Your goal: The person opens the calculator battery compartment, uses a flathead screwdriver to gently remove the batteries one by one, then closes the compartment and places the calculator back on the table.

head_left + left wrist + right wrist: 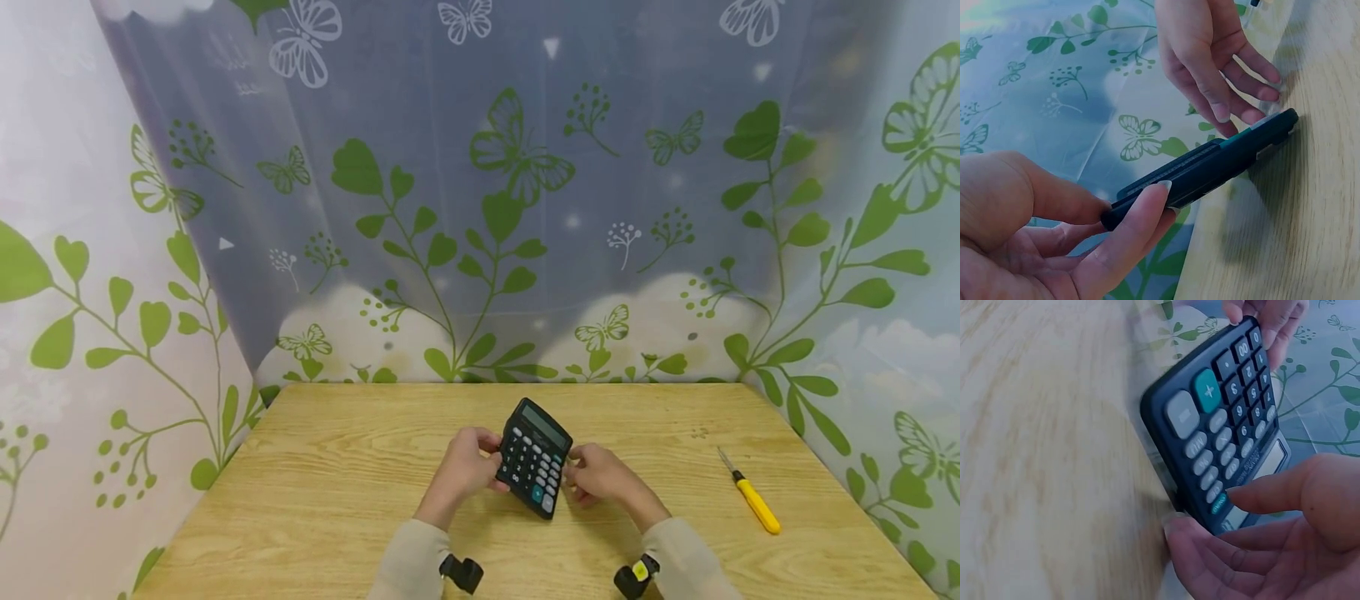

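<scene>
A black calculator [535, 458] with grey, black and teal keys is held tilted above the table, its display at the upper end. My left hand [468, 463] grips its left edge; in the left wrist view the thumb and fingers [1141, 212] pinch the casing from both sides. Beside the opposite edge is my right hand [597, 475]. In the right wrist view its thumb [1272, 487] reaches over the face near a small teal key, with the other fingers by the edge. The left wrist view shows those right fingers [1250, 81] loosely spread.
A screwdriver [752, 497] with a yellow handle lies on the wooden table [337, 475] to the right. Several tiny pieces [699, 433] are farther back. A patterned curtain [420, 250] rises behind the table's far edge.
</scene>
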### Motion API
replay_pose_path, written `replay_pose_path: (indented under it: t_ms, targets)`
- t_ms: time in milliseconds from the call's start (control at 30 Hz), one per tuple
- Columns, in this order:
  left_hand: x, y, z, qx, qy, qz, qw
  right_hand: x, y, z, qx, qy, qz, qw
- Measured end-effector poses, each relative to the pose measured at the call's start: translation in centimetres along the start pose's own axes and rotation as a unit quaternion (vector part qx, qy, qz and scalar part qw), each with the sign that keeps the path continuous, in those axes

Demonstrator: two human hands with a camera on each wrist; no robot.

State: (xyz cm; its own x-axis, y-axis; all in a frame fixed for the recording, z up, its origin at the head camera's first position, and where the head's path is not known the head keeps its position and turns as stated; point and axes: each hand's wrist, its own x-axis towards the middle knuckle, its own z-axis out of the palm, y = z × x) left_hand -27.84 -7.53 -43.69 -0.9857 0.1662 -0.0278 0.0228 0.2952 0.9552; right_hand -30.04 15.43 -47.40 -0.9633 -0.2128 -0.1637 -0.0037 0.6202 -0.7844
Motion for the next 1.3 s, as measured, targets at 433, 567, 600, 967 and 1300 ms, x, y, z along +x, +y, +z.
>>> replay_pose_path:
  t_ms: [433, 567, 600, 967, 1300]
  targets:
    - [-0.3, 0.8, 0.0, 0.076, 0.041, 0.033, 0.9957, -1.1, -1.4, -1.3, -0.064, -0.001, -0.03, 0.9975]
    - [-0.6, 1.2, 0.1, 0.089, 0.047, 0.057, 0.9933, -1.6, -2.0, -1.9, -0.07, 0.0, -0.041, 0.9967]
    - [-0.6, 1.2, 0.1, 0.093, 0.049, 0.066, 0.9923, -1.7, -2.2, -2.0, -0.074, 0.001, -0.044, 0.9963]
    - [-1.2, 1.5, 0.1, 0.153, 0.055, 0.088, 0.9827, -2.7, -3.5, -3.1, -0.136, 0.007, -0.082, 0.9873]
    - [-2.2, 2.7, 0.5, 0.212, 0.038, 0.117, 0.9694, -3.2, -3.8, -3.5, -0.143, 0.012, -0.102, 0.9844]
